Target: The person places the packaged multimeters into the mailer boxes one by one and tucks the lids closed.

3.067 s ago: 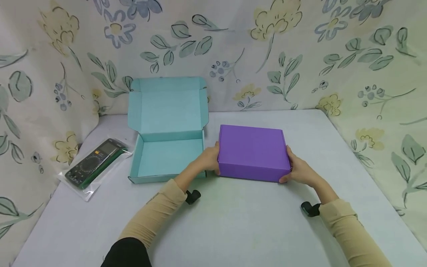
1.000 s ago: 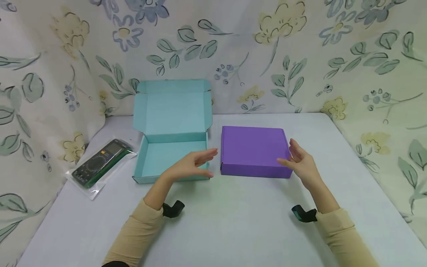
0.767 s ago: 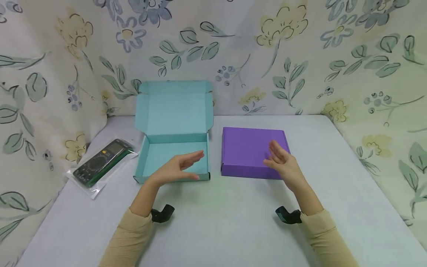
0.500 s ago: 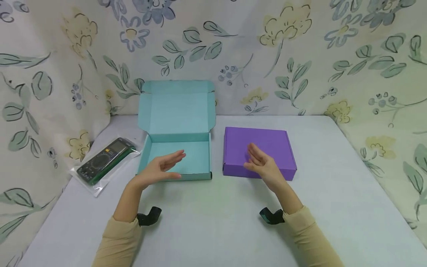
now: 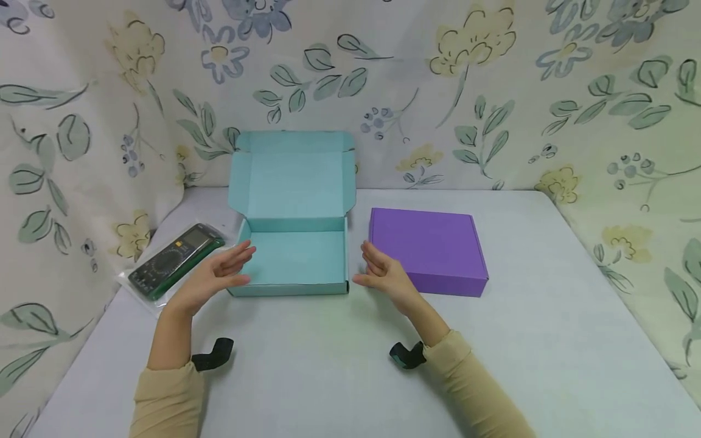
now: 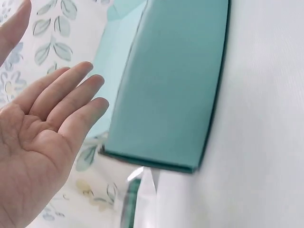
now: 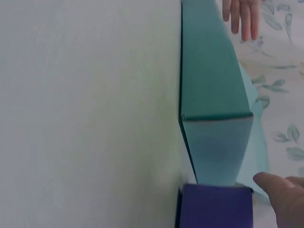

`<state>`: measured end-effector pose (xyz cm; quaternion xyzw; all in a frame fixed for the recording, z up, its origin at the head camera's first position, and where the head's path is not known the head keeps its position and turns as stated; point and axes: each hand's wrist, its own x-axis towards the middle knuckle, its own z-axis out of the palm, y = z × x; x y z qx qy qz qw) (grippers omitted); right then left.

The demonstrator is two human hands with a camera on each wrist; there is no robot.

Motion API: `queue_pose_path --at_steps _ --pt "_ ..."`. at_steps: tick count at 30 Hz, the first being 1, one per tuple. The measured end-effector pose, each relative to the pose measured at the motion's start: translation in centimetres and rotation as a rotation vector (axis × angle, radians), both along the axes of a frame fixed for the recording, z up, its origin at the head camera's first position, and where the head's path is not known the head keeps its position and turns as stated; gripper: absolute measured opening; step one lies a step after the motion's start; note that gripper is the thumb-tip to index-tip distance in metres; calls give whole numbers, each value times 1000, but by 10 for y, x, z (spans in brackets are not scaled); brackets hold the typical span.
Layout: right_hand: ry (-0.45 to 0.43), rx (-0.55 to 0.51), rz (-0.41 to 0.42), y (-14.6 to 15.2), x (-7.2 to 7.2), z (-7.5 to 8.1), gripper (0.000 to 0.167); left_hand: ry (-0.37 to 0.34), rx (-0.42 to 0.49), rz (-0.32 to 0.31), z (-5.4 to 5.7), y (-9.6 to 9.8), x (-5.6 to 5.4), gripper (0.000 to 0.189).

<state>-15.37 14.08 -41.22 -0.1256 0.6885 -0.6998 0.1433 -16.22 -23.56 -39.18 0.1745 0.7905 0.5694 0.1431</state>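
Note:
A teal cardboard box (image 5: 296, 258) stands with its lid raised at the back, its inside bare. My left hand (image 5: 210, 274) hovers at the box's front left corner, fingers straight and holding nothing; in the left wrist view its palm and spread fingers (image 6: 78, 97) face the box's front wall. At the other side, my right hand (image 5: 389, 277) is between the teal box and the closed purple box (image 5: 429, 246), overlapping the purple box's front left corner in the head view. Its fingers are extended, and nothing is in them. In the right wrist view only part of that hand shows at the edge.
A digital multimeter (image 5: 175, 258) in a clear plastic bag lies left of the teal box, partly behind the left hand. All stand on a white-covered table (image 5: 306, 365). A floral curtain (image 5: 383, 79) hangs behind and along both sides.
Both hands first gripped the purple box's sides, then let go. They have since moved left, the left hand across the teal box's front, the right across the purple box. The boxes stay put.

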Motion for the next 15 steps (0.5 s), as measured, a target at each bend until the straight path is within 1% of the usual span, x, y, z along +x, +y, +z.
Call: queue_pose_path --at_steps 5,8,10,11,13,14,15 --pt "-3 24 -14 -13 -2 -6 85 -2 16 59 -5 -13 2 71" --pt "-8 27 -32 -19 -2 -9 85 7 22 100 -6 -19 4 70" --pt "-15 24 -48 -23 -2 -10 85 18 37 140 -5 -23 6 70" --pt "-19 25 -56 -24 -2 -11 86 14 57 169 -4 -25 6 71" --pt "-30 32 -71 -28 -2 -12 86 -12 103 254 -2 -29 8 73" --pt "-35 36 -77 -30 -2 -13 86 -39 136 314 -1 -31 8 75" --pt "-40 40 -85 -31 -3 -13 86 -71 178 389 0 -33 8 78"
